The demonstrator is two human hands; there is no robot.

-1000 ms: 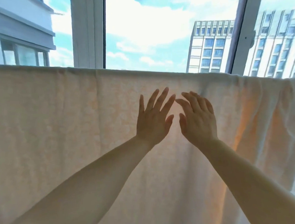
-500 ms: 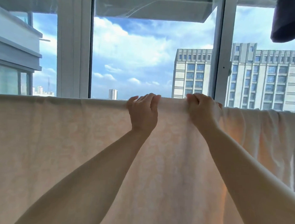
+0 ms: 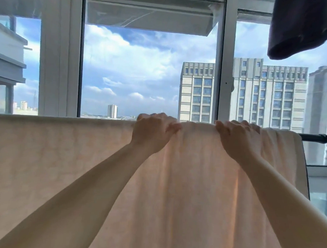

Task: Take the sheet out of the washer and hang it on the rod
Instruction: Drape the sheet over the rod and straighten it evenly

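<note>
Hanging over a thin black metal rod (image 3: 313, 138), the pale cream fabric sheet (image 3: 63, 166) drapes down across nearly the whole width of the view, its right part gathered in soft folds. The left hand (image 3: 152, 133) and the right hand (image 3: 238, 138) sit side by side on its top edge, fingers curled over the fold and gripping the cloth. A dark purple garment (image 3: 301, 28) hangs at upper right before the white-framed window (image 3: 58, 63).
</note>
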